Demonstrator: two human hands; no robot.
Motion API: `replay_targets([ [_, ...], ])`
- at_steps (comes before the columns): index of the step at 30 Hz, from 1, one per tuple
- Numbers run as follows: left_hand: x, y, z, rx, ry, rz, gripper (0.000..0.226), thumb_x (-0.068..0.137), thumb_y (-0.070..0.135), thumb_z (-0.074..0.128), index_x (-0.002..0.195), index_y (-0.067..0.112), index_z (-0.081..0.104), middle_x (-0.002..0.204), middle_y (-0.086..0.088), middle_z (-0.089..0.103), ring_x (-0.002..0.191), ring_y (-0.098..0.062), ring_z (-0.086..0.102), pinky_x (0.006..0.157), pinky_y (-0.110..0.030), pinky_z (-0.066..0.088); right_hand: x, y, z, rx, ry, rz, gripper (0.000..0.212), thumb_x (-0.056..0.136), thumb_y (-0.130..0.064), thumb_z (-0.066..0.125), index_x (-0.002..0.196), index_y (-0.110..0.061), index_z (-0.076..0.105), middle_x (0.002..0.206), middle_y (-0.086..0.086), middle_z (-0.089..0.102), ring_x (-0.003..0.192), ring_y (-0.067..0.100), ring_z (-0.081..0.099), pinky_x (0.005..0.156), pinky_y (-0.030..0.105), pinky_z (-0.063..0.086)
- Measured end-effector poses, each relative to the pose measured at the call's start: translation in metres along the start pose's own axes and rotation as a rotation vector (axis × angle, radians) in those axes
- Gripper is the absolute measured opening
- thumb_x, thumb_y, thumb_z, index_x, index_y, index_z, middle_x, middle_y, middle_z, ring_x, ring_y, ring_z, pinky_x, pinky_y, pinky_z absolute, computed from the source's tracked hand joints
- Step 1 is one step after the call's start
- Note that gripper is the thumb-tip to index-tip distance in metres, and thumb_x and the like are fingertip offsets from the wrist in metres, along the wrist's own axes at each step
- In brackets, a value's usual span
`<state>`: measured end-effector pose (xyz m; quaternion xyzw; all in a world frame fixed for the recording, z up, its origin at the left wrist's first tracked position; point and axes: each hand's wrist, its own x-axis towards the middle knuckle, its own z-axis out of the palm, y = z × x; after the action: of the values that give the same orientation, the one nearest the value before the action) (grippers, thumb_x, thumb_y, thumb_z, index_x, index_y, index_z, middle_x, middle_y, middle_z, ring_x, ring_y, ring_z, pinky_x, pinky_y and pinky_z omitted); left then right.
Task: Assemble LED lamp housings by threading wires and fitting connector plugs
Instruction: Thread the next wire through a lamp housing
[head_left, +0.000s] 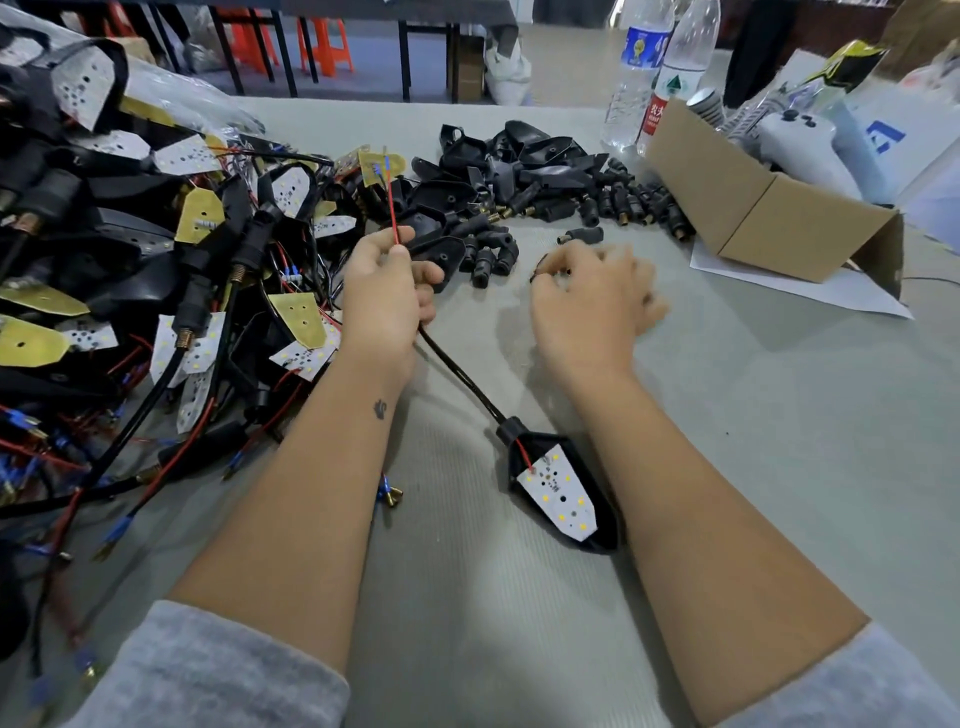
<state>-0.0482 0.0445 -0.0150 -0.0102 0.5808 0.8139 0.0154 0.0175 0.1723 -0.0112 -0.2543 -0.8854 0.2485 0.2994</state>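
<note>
Wire (393, 208) — red, with a blue crimp at its tip — stands up out of the left hand (384, 296), pinched between thumb and forefinger, its long axis running away from the person toward the far edge of the worktop (779, 467). Below that fist a black sleeved cable (457, 374) trails back toward the near edge to the housing (566, 493), which lies flat between the forearms with its white LED board (561, 493) facing up. Just right of the wire tip, near the middle of the worktop, lies a loose heap of black plugs (488, 254). The right hand (587, 301) hovers beside that heap, fingers curled and blurred; something small and dark shows at its fingertips, but I cannot tell whether it is gripped. The plugs lie up and to the left of those fingers, nearer the right hand than the left — likely the next reach, with the plug's bore then to be lined up along the upright wire.
</note>
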Motion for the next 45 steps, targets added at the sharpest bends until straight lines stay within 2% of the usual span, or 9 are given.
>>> replay_targets([
  [5, 0.000, -0.007, 0.003, 0.174, -0.046, 0.017, 0.031, 0.098, -0.002, 0.031, 0.090, 0.017, 0.054, 0.075, -0.003, 0.058, 0.037, 0.001, 0.040, 0.038, -0.014, 0.032, 0.010, 0.017, -0.001, -0.234, -0.208, 0.202, 0.030, 0.086, -0.031, 0.045, 0.114, -0.022, 0.053, 0.148, 0.011, 0.025, 0.140, 0.033, 0.014, 0.110, 0.061, 0.010],
  [12, -0.002, -0.008, 0.002, 0.316, -0.119, 0.075, 0.024, 0.098, 0.014, 0.040, 0.092, 0.030, 0.057, 0.047, 0.011, 0.054, 0.034, -0.004, 0.031, 0.035, -0.013, 0.024, 0.005, 0.012, 0.002, -0.002, -0.304, -0.023, 0.034, 0.081, -0.005, 0.045, 0.107, -0.017, 0.062, 0.114, 0.004, 0.044, 0.118, 0.027, 0.039, 0.093, 0.033, 0.033],
  [15, -0.002, -0.008, 0.000, 0.322, -0.142, 0.104, 0.022, 0.100, 0.021, 0.043, 0.093, 0.032, 0.060, 0.049, 0.010, 0.055, 0.034, -0.003, 0.031, 0.035, -0.013, 0.025, 0.004, 0.010, 0.005, 0.012, -0.317, -0.120, 0.035, 0.082, 0.002, 0.048, 0.112, -0.011, 0.061, 0.120, 0.007, 0.048, 0.119, 0.027, 0.040, 0.088, 0.026, 0.034],
  [22, -0.003, -0.012, 0.006, 0.417, -0.115, 0.071, 0.031, 0.095, 0.008, 0.044, 0.077, 0.023, 0.063, 0.072, 0.007, 0.060, 0.053, -0.006, 0.041, 0.050, -0.023, 0.031, 0.005, 0.013, 0.005, -0.073, -0.255, -0.199, 0.044, 0.081, 0.010, 0.047, 0.121, -0.003, 0.061, 0.129, 0.014, 0.049, 0.121, 0.030, 0.045, 0.094, 0.030, 0.038],
  [29, -0.009, -0.008, 0.003, 0.438, -0.173, 0.166, 0.016, 0.098, 0.025, 0.050, 0.084, 0.029, 0.057, 0.050, 0.012, 0.051, 0.044, -0.002, 0.038, 0.050, -0.025, 0.030, 0.006, 0.012, 0.007, -0.337, -0.210, -0.289, 0.035, 0.090, -0.004, 0.047, 0.118, -0.015, 0.064, 0.115, 0.009, 0.058, 0.108, 0.030, 0.045, 0.080, 0.034, 0.030],
  [31, -0.012, -0.007, 0.004, 0.439, -0.198, 0.179, 0.017, 0.097, 0.023, 0.053, 0.082, 0.028, 0.060, 0.053, 0.011, 0.050, 0.046, -0.001, 0.039, 0.051, -0.024, 0.030, 0.005, 0.010, 0.008, -0.219, -0.202, -0.248, 0.037, 0.090, -0.006, 0.045, 0.121, -0.019, 0.061, 0.117, 0.007, 0.057, 0.112, 0.028, 0.047, 0.082, 0.034, 0.028],
  [34, -0.015, -0.005, 0.006, 0.441, -0.245, 0.143, 0.018, 0.092, 0.017, 0.058, 0.078, 0.022, 0.067, 0.059, 0.010, 0.051, 0.046, 0.002, 0.042, 0.050, -0.018, 0.032, 0.005, 0.003, 0.011, 0.351, -0.206, -0.027, 0.035, 0.093, -0.002, 0.038, 0.119, -0.015, 0.059, 0.117, 0.007, 0.057, 0.106, 0.022, 0.054, 0.087, 0.031, 0.041],
  [38, -0.019, -0.003, 0.007, 0.501, -0.294, 0.128, 0.016, 0.087, 0.015, 0.059, 0.077, 0.015, 0.072, 0.058, 0.012, 0.054, 0.043, 0.004, 0.042, 0.043, -0.007, 0.031, 0.007, -0.003, 0.002, 0.937, -0.292, 0.255, 0.029, 0.084, 0.002, 0.043, 0.091, -0.018, 0.063, 0.075, -0.002, 0.056, 0.066, 0.014, 0.047, 0.055, 0.019, 0.037],
  [45, -0.020, -0.004, 0.007, 0.526, -0.340, 0.107, 0.019, 0.089, 0.020, 0.057, 0.077, 0.019, 0.072, 0.052, 0.005, 0.055, 0.046, 0.000, 0.041, 0.051, -0.017, 0.033, 0.000, -0.001, 0.003, 0.915, -0.375, 0.139, 0.014, 0.091, -0.012, 0.061, 0.081, -0.018, 0.069, 0.059, -0.006, 0.049, 0.055, 0.010, 0.038, 0.054, 0.022, 0.033],
])
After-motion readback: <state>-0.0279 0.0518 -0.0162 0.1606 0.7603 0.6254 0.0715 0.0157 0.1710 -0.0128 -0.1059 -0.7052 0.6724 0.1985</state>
